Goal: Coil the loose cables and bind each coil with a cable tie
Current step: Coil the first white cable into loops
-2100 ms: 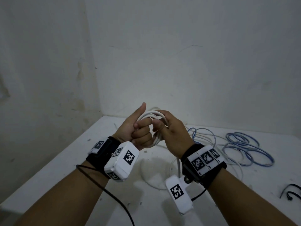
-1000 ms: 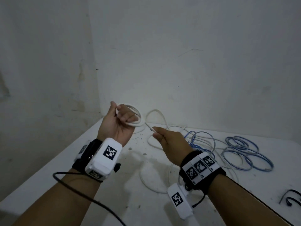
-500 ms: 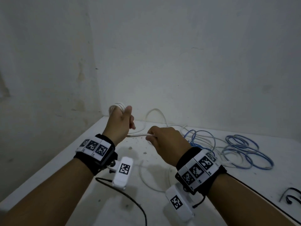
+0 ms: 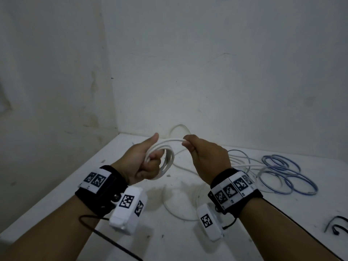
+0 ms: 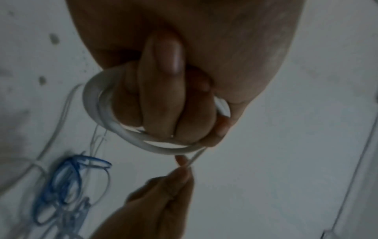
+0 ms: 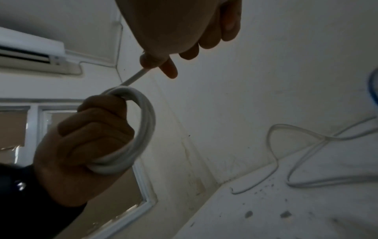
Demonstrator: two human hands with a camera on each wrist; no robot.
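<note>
The left hand [image 4: 140,162] grips a small coil of white cable [image 4: 166,160] held above the table [image 4: 282,232], thumb raised. The right hand [image 4: 204,157] pinches the strand running off the coil's top. Blue cables [image 4: 288,176] lie loose farther right.

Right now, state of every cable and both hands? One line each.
white cable: partly coiled; loops held in the left hand, rest trailing loose on the table.
left hand: fingers curled through the coil, gripping it.
right hand: pinching the free strand beside the coil.
blue cable: loose loops on the table, untied.
black cable: lying at the table's right edge, untouched.
</note>
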